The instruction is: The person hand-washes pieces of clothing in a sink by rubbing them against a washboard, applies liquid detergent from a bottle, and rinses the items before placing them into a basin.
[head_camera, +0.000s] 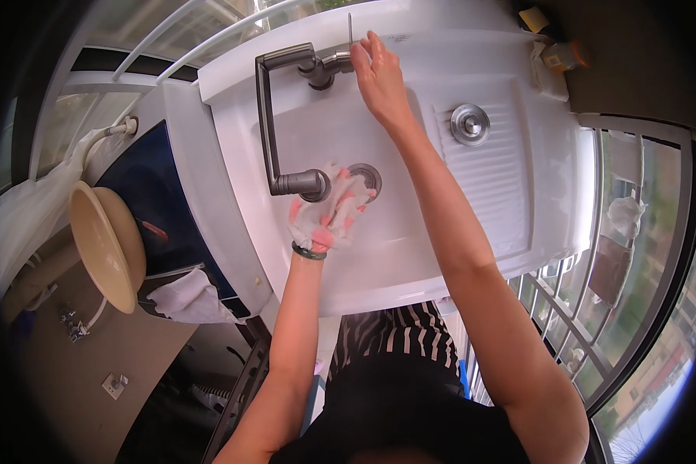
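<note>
My left hand (pixel 323 236) holds a crumpled white cloth (pixel 339 200) with pink patches, low in the white sink basin (pixel 377 249). The cloth covers most of the fingers and overlaps part of the round drain (pixel 368 177). Directly above it hangs the spout end of the dark metal faucet (pixel 264 116). At the back of the sink, my right hand (pixel 378 72) is up against the faucet's handle end, beside its thin upright lever (pixel 350 29). Its fingers are raised and slightly apart, and I see nothing held in them.
A metal drain plug (pixel 470 124) sits on the ribbed washboard (pixel 504 191) right of the basin. On the left, a beige plastic basin (pixel 101 243) leans beside a dark blue panel (pixel 151 174), near a white cloth (pixel 188 293). An orange-lidded container (pixel 562 56) stands at the back right corner.
</note>
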The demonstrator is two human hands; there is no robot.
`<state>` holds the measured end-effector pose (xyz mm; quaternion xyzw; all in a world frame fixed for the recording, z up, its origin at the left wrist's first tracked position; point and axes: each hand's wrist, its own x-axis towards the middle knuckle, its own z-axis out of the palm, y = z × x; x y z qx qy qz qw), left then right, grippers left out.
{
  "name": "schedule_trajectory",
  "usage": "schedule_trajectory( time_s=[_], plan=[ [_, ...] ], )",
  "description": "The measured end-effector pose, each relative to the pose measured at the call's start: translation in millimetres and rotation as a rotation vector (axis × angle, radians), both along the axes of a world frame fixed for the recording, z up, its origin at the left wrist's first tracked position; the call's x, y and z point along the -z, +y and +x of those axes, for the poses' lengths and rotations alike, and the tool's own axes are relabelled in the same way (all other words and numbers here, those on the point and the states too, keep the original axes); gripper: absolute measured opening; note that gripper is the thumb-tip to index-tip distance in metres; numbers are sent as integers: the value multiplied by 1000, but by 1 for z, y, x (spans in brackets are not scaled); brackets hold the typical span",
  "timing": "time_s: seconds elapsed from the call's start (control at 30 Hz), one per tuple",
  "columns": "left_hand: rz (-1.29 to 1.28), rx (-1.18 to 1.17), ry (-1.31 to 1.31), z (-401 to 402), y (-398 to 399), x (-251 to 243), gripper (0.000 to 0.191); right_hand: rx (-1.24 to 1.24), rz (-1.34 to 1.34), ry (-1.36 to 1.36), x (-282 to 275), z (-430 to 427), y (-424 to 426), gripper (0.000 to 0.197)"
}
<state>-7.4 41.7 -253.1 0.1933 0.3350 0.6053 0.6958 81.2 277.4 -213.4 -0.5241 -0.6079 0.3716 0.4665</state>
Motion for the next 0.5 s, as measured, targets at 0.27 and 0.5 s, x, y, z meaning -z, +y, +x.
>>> schedule_trajectory(
  time_s=[0.27, 0.5],
  plan=[
    [-325, 67, -312, 5, -25, -38, 67, -262, -134, -196, -8, 1, 14, 63],
    [-616, 170, -449, 15, -34, -30, 62, -501, -1239, 255, 53, 73, -183, 63]
  ],
)
